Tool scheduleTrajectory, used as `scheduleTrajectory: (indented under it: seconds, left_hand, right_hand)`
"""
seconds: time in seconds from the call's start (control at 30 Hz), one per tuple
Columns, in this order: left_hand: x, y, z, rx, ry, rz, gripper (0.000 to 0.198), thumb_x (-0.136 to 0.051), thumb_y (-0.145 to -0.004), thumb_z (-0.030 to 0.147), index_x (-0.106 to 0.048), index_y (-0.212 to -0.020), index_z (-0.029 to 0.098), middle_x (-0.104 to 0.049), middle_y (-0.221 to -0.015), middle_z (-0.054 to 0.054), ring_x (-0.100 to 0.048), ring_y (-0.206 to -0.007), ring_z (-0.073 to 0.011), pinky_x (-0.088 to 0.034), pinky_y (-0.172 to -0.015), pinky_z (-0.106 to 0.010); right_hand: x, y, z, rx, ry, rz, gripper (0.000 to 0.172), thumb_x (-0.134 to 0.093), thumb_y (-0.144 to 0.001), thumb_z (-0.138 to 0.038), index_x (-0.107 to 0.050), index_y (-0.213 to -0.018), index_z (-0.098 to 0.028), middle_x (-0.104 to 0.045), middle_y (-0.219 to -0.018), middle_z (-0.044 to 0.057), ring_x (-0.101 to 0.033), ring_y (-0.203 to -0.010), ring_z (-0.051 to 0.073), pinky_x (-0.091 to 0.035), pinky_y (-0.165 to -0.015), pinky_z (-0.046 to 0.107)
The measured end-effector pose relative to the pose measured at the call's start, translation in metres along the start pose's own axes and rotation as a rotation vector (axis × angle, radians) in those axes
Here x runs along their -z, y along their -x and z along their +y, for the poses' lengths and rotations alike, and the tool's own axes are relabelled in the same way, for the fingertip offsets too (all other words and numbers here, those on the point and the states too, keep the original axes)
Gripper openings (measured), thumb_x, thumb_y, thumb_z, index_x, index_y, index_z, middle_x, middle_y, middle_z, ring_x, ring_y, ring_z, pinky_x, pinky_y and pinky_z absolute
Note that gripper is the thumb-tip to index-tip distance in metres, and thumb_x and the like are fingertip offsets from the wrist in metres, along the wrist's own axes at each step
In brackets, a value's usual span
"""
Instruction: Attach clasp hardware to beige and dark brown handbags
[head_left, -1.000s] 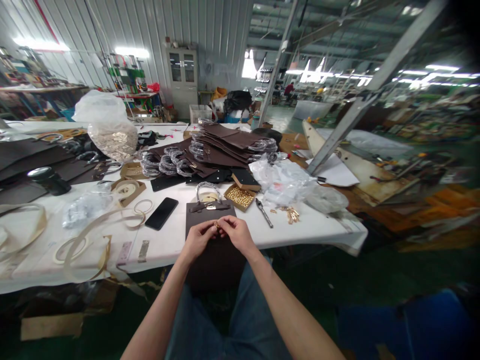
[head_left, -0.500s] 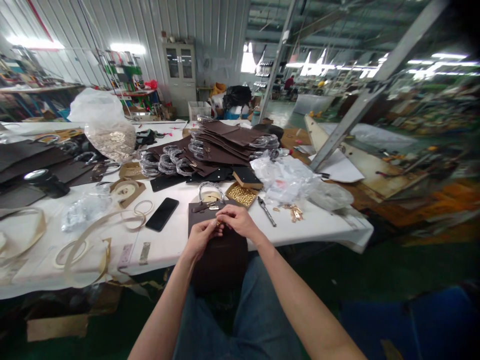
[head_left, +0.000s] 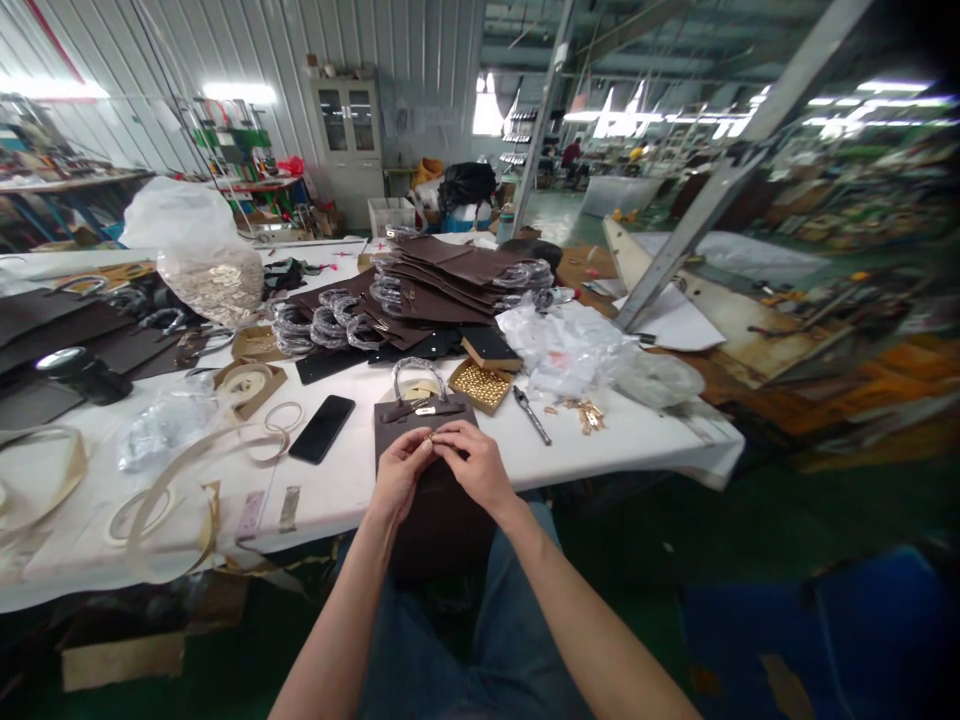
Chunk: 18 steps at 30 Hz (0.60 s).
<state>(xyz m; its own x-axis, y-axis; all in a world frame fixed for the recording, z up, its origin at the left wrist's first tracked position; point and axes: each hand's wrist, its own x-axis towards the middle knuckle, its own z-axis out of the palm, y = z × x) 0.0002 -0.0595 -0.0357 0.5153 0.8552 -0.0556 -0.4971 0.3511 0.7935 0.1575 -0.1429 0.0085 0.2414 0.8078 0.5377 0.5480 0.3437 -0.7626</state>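
A dark brown bag panel with a plastic-wrapped handle and a gold clasp lies at the table's front edge, its lower part hanging over my lap. Above it my left hand and my right hand meet at the fingertips, both pinching a tiny gold-coloured piece whose shape is too small to make out. Just behind them stands an open box of gold studs. A metal punch-like tool and loose gold fittings lie to the right.
On the white table are a black phone, tape rolls, a dark jar and plastic wrapping. Stacked brown panels lie behind. A metal post slants up at the right.
The view has shifted slightly. My right hand has lowered a little and turned, and more of the gold clasp shows behind my fingers. The fingertips of both hands remain together.
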Motion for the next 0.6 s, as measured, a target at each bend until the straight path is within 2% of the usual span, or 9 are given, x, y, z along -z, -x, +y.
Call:
scheduleTrajectory:
  seconds: [0.1, 0.2, 0.3, 0.5, 0.6]
  left_hand:
    - [-0.001, 0.002, 0.002, 0.047, -0.021, 0.021, 0.054, -0.108, -0.076, 0.037, -0.084, -0.120, 0.016, -0.083, -0.122, -0.011, -0.080, -0.113, -0.0233, -0.061, -0.117, -0.042]
    - [-0.005, 0.002, 0.002, 0.064, -0.063, 0.051, 0.057, -0.109, -0.075, 0.040, -0.085, -0.120, 0.015, -0.085, -0.117, -0.012, -0.081, -0.106, -0.0231, -0.063, -0.112, -0.042]
    - [-0.008, 0.002, -0.002, 0.043, -0.113, 0.083, 0.055, -0.108, -0.076, 0.042, -0.086, -0.119, 0.015, -0.085, -0.115, -0.012, -0.081, -0.100, -0.0219, -0.065, -0.105, -0.040]
    - [-0.004, 0.004, -0.008, -0.042, -0.143, 0.050, 0.043, -0.103, -0.082, 0.039, -0.086, -0.113, 0.015, -0.086, -0.116, -0.013, -0.081, -0.106, -0.0248, -0.062, -0.112, -0.046]
    - [-0.005, 0.006, -0.008, -0.058, -0.176, 0.064, 0.046, -0.103, -0.083, 0.041, -0.086, -0.117, 0.014, -0.086, -0.115, -0.014, -0.081, -0.105, -0.0252, -0.062, -0.113, -0.047]
  right_hand:
    - [0.011, -0.008, 0.001, 0.026, -0.016, -0.084, 0.018, -0.074, -0.109, -0.028, -0.090, -0.117, -0.032, -0.081, -0.121, 0.008, -0.077, -0.113, 0.027, -0.064, -0.102, 0.042]
    - [0.024, -0.013, 0.000, 0.055, -0.014, -0.165, 0.020, -0.072, -0.112, -0.031, -0.089, -0.122, -0.033, -0.081, -0.123, 0.008, -0.077, -0.114, 0.028, -0.065, -0.103, 0.044]
    - [0.029, -0.012, -0.003, 0.079, 0.027, -0.168, 0.024, -0.065, -0.114, -0.028, -0.087, -0.125, -0.031, -0.080, -0.125, 0.009, -0.077, -0.115, 0.028, -0.065, -0.105, 0.046]
    - [0.025, -0.003, -0.008, 0.101, 0.202, -0.151, 0.025, -0.058, -0.114, -0.021, -0.080, -0.124, -0.025, -0.077, -0.122, 0.012, -0.075, -0.112, 0.027, -0.063, -0.102, 0.042]
    - [0.024, -0.002, -0.008, 0.103, 0.317, -0.181, 0.022, -0.057, -0.115, -0.021, -0.077, -0.121, -0.024, -0.077, -0.118, 0.012, -0.074, -0.108, 0.027, -0.061, -0.097, 0.040]
